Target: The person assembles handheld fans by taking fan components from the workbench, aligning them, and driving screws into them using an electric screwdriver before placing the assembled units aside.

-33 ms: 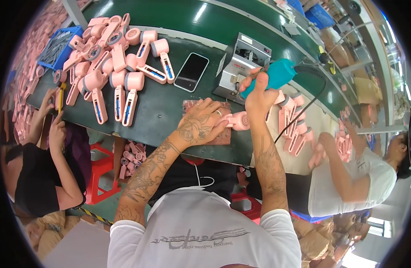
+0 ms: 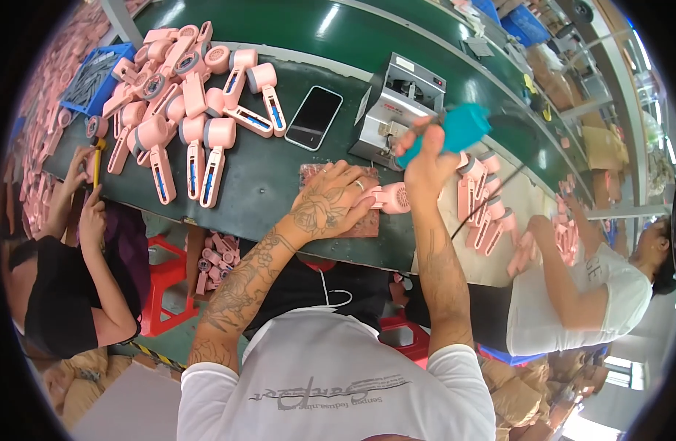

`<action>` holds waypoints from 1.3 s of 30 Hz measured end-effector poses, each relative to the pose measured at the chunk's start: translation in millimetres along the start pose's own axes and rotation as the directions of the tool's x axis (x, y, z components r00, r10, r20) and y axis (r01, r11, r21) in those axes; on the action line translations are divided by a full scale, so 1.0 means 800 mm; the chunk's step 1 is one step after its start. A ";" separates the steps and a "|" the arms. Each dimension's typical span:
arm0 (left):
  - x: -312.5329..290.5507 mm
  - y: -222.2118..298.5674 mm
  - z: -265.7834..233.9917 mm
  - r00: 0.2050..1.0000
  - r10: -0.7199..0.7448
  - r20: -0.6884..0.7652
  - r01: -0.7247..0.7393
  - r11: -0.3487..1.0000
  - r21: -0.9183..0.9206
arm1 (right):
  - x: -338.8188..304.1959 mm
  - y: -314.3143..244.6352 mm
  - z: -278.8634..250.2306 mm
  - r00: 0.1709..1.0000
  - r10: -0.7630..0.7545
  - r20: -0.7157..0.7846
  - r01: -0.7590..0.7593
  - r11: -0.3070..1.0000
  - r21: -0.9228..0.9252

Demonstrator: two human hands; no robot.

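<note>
My left hand [image 2: 334,197] presses a pink handheld fan [image 2: 395,198] down on a reddish pad [image 2: 364,228]; its fingers cover most of the handle, and the round head sticks out to the right. My right hand [image 2: 428,156] is closed around a teal electric screwdriver [image 2: 459,126], raised above the table and blurred by motion. A dark cable runs from its back end. Just left of the tool stands a silver screw feeder [image 2: 401,103], partly hidden by my right fingers. The screwdriver's tip is hidden.
Pink fans with opened handles [image 2: 195,162] are heaped at the left, beside a blue crate [image 2: 125,53] of grey parts. A phone [image 2: 314,119] lies near the feeder. More fans [image 2: 491,213] lie to the right. Co-workers sit on both sides, the left one holding a yellow tool [image 2: 97,165].
The electric screwdriver in my right hand has swung slightly to the right and blurred, and its cable has shifted. My left hand and the handheld fan stay in place.
</note>
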State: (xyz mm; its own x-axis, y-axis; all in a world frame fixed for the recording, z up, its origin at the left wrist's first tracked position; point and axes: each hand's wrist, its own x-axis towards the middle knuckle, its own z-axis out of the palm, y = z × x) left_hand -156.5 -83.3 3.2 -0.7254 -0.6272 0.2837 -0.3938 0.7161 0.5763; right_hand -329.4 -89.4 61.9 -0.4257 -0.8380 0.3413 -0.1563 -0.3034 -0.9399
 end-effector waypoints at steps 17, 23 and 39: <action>0.004 0.003 0.003 0.997 0.016 -0.069 -0.017 1.000 -0.019 | -0.072 0.003 -0.033 0.998 -0.008 0.067 -0.011 0.961 0.276; 0.009 0.006 -0.002 0.998 0.010 -0.069 -0.012 1.000 -0.025 | -0.072 0.015 -0.028 0.995 -0.079 0.068 0.054 0.946 0.321; -0.055 0.029 -0.010 0.926 0.262 -0.272 -0.223 0.961 0.165 | -0.130 -0.038 -0.059 0.990 0.071 -0.120 -0.008 0.886 0.464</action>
State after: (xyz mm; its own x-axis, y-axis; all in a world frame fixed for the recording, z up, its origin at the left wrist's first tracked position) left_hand -129.7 -41.5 10.4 -0.6211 -0.4768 0.6220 -0.3096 0.8783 0.3642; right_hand -322.0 28.4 55.3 -0.5395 -0.7971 0.2711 0.2781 -0.4726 -0.8363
